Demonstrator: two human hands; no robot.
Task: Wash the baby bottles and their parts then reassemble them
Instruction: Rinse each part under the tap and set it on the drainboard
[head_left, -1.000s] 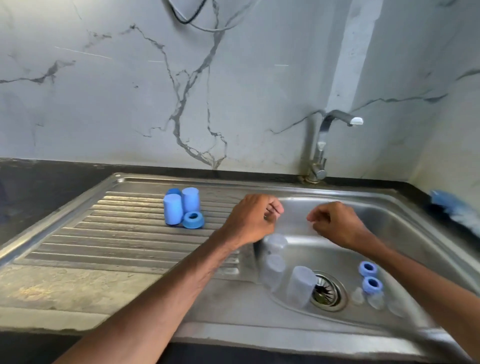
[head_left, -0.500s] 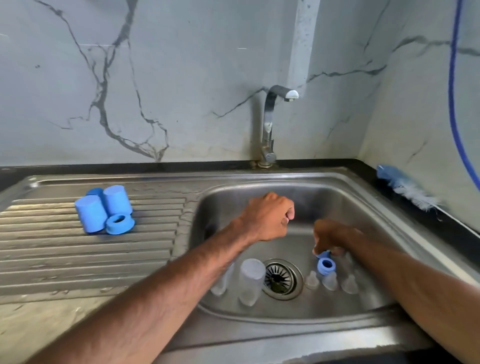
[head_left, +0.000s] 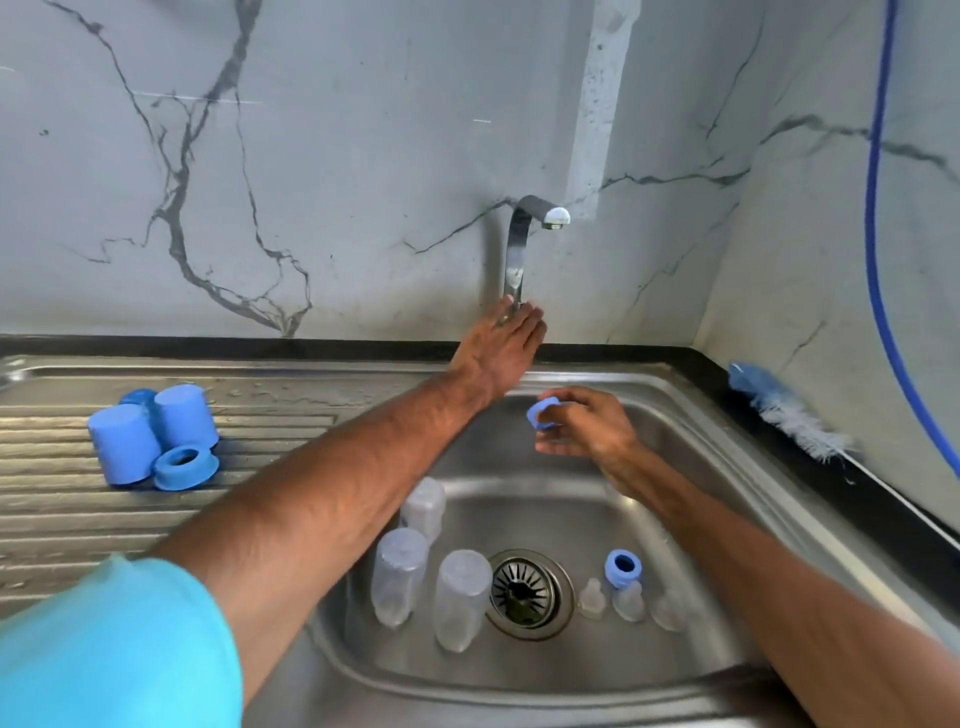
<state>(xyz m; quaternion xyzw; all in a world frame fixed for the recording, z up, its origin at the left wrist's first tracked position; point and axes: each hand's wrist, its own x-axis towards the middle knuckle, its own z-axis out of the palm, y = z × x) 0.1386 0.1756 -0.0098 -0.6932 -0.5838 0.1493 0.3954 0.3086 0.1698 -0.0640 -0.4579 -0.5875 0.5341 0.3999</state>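
Observation:
My left hand (head_left: 501, 348) reaches to the base of the tap (head_left: 519, 249), its fingers over the handle there. My right hand (head_left: 587, 426) holds a blue bottle ring (head_left: 543, 414) above the sink basin (head_left: 691, 467). Three clear bottles (head_left: 462, 597) stand upside down by the drain (head_left: 527, 592). Another blue ring (head_left: 622, 567) and three clear teats (head_left: 628, 603) lie right of the drain. On the draining board (head_left: 62, 509) stand blue caps (head_left: 150, 431) and one more blue ring (head_left: 184, 466).
A bottle brush with a blue head (head_left: 784, 410) lies on the black counter at the right. A blue hose (head_left: 878, 260) hangs down the right wall. Marble-patterned wall behind the tap. No water runs from the spout.
My left hand has gone from above the basin up to the tap's base. My right hand has lifted a blue ring from the sink floor.

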